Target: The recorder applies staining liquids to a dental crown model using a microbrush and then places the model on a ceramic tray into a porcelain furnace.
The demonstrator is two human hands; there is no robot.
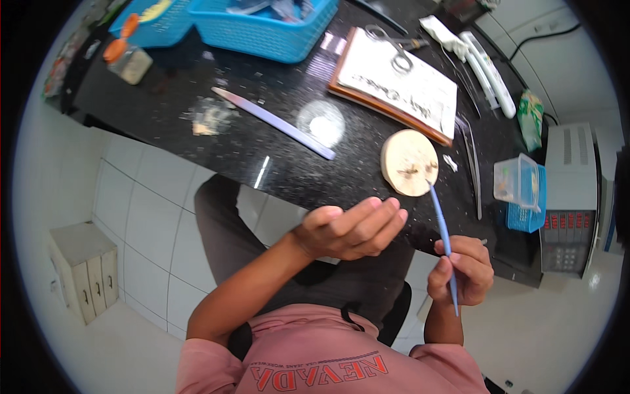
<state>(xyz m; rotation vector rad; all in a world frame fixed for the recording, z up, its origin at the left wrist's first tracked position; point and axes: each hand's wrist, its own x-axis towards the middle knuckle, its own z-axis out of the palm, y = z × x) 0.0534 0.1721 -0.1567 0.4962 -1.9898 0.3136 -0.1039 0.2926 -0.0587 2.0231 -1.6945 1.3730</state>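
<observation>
A round, pale, wood-like block (405, 154) lies near the front edge of the black worktop, with small dark brown bits or marks on its face. My right hand (464, 270) pinches a slim blue pen-like tool (440, 215). The tool's thin tip meets the block's lower right rim, or nearly so; I cannot tell whether it touches. Just below the block hovers my left hand (357, 230), palm turned up, fingers loosely stretched and nothing visible in it.
A lilac flat stick (282, 126) rests on the black worktop (177, 79). Scissors (397, 52) lie on a clipboard with paper (374, 75). Tweezers (474, 174) are to the right, near a clear plastic tub (515, 178). Behind stand a blue basket (262, 36) and an orange-lidded jar (131, 64).
</observation>
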